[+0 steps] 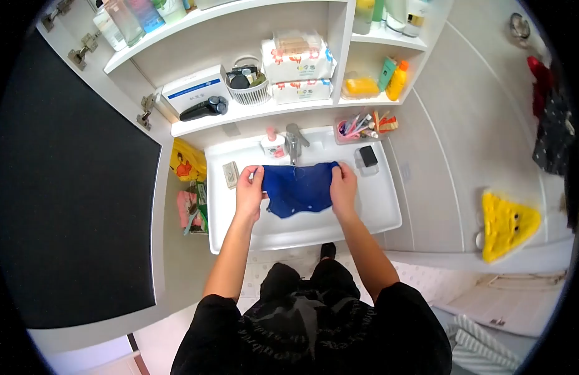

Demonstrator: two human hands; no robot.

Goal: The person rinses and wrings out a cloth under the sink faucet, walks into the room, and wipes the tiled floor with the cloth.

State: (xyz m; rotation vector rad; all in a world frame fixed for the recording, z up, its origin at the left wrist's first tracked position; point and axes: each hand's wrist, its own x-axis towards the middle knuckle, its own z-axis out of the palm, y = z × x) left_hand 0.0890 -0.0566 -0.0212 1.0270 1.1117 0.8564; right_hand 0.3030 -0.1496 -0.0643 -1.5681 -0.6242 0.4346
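Note:
A dark blue cloth [299, 190] is stretched over the white sink [286, 237], its lower edge hanging loose and showing a few pale spots. My left hand [249, 190] pinches its left upper corner between thumb and fingers. At the opposite corner, my right hand [343, 187] grips the cloth in the same way. Just behind the cloth stands the faucet [294, 140]. A pump bottle with a pink top [274, 145] is beside the faucet. To the left of my left hand a soap-like bar or small dish [230, 175] lies on the sink rim.
A black item [368, 156] sits on the sink's right side, below a holder of toothbrushes [358, 128]. Shelves above carry a shaver [204, 109], a basket [249, 90] and tissue packs [302, 90]. An open cabinet door [77, 187] stands at left; a yellow triangular cloth [508, 226] hangs at right.

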